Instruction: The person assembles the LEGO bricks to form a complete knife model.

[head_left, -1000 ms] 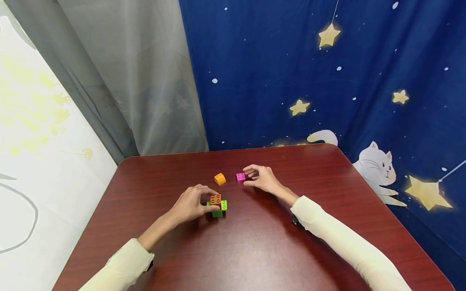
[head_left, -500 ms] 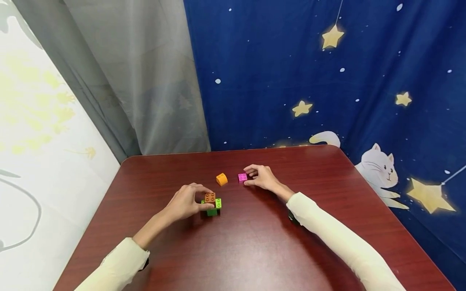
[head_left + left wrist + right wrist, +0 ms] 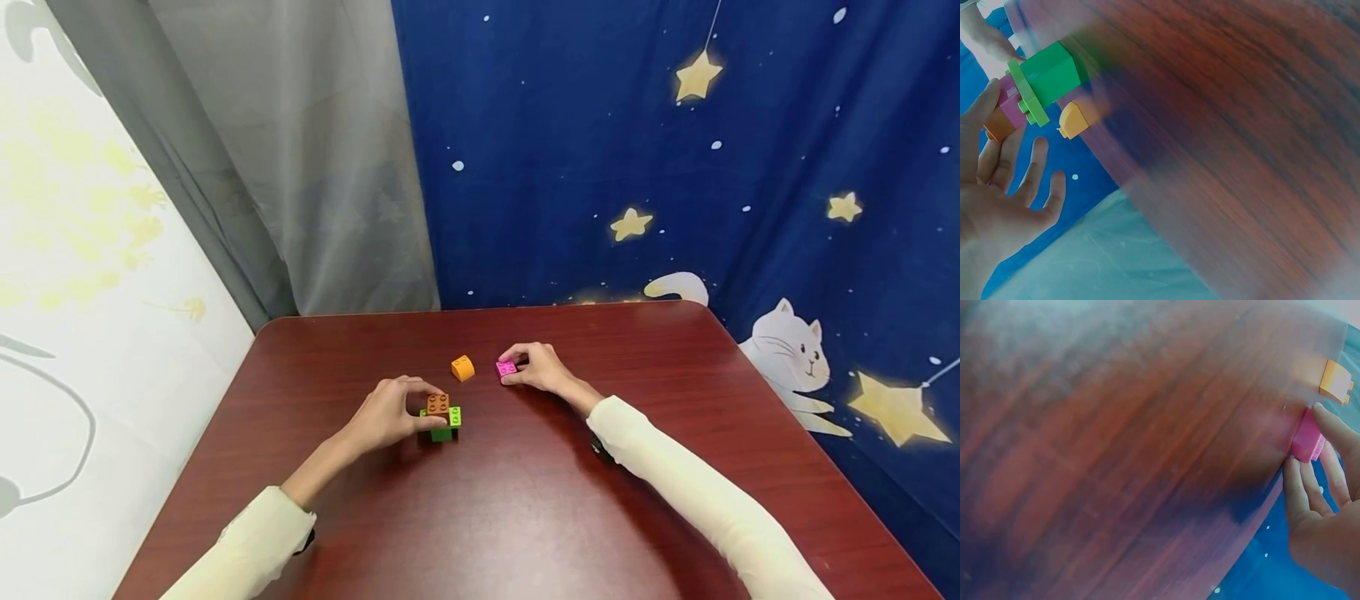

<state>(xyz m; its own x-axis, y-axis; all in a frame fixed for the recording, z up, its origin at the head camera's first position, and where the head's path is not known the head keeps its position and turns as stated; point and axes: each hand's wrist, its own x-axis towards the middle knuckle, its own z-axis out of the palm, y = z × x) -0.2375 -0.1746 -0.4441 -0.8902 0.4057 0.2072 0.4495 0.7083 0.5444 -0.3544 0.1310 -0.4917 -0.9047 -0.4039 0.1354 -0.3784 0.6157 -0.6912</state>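
Note:
My left hand (image 3: 387, 413) pinches a stack of toy building bricks between thumb and fingers. A brown brick (image 3: 438, 404) tops this stack. In the left wrist view, a purple brick (image 3: 1011, 100) sits between the brown brick and a lime green plate (image 3: 1027, 94), with a green block (image 3: 1052, 74) beneath. Farther right, my right hand (image 3: 542, 368) pinches a small pink brick (image 3: 506, 369) at the table surface, its thumb on the near side and fingertips on the far side.
An orange brick (image 3: 462, 367) with a curved side lies between the two hands, just left of the pink brick. The dark red table (image 3: 525, 517) ends at a far edge before a grey curtain (image 3: 345, 167) and a blue star-patterned curtain (image 3: 555, 167).
My right fingers have closed on the pink brick, which now stands slightly turned. The left hand keeps holding the stack, nearly in place. The head view has shifted slightly.

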